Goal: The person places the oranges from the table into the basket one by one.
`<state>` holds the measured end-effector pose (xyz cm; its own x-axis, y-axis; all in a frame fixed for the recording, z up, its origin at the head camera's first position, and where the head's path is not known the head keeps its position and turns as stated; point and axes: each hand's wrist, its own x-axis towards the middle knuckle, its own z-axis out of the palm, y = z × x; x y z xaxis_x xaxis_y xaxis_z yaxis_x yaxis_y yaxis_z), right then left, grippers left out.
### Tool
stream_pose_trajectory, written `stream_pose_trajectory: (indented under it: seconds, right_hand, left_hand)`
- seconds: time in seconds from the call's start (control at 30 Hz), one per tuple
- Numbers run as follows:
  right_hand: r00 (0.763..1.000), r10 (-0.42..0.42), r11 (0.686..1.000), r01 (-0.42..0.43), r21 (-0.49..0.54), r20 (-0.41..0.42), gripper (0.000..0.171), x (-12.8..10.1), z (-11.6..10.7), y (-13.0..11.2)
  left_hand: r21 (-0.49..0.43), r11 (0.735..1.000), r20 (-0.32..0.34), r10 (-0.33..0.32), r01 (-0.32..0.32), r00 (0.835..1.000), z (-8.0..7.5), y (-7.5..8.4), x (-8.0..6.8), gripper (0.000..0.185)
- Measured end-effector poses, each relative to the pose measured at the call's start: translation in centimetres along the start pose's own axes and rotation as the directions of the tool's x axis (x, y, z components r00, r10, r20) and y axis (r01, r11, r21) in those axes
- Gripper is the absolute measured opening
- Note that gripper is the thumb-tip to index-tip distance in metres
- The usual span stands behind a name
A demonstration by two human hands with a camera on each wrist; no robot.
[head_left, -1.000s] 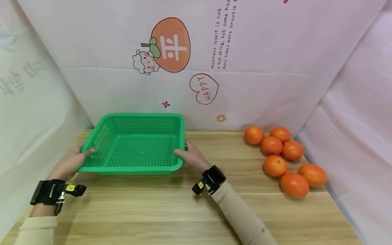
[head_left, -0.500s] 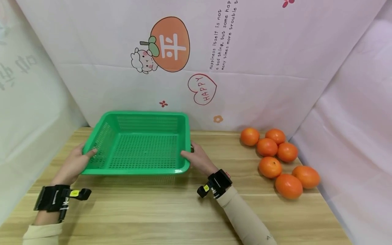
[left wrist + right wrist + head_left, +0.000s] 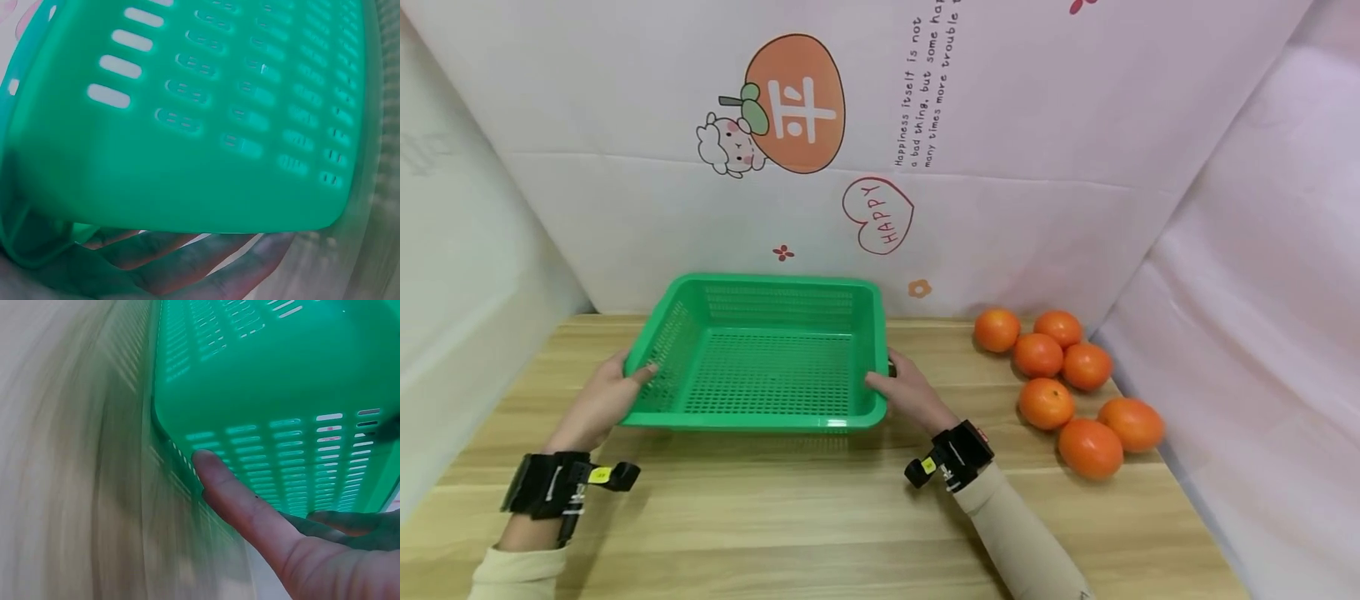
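A green plastic basket (image 3: 775,424) with slotted walls is held between both hands, its open top facing up. My left hand (image 3: 597,407) grips the left end, thumb over the rim and the other fingers outside. In the left wrist view those fingers (image 3: 187,265) lie along the outer wall. At the opposite end, my right hand (image 3: 912,392) grips the rim with its thumb on top. The right wrist view shows fingers (image 3: 244,506) spread against the slotted side (image 3: 256,369), close over the wooden table. Nothing lies inside the basket.
Several round orange-red fruits (image 3: 1038,356) lie in a loose group at the right of the wooden table (image 3: 760,525). A white printed sheet (image 3: 1000,233) stands behind the table. More white sheeting (image 3: 1247,350) closes off the right side.
Both hands have carried the basket to the right, nearer the fruits, keeping the same grip. The head view has shifted slightly. The fruits keep their arrangement.
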<state>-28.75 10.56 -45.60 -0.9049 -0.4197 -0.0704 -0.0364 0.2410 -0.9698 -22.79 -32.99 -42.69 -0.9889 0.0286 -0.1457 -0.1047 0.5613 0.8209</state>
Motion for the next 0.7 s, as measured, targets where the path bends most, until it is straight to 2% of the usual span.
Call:
stream_pose_trajectory:
  seconds: [0.2, 0.7]
  right_hand:
    - [1.000, -0.006, 1.000, 0.005, -0.011, -0.026, 0.066, -0.9, -1.3, 0.4]
    - [0.997, -0.006, 0.996, -0.001, -0.086, -0.078, 0.066, -3.2, -4.8, 1.6]
  left_hand:
    - [0.007, 1.000, 0.012, 0.018, -0.018, 1.000, 1.2, 0.8, 0.0, 0.071]
    - [-0.013, 1.000, -0.030, 0.026, -0.027, 0.999, 5.0, 3.0, 0.8, 0.066]
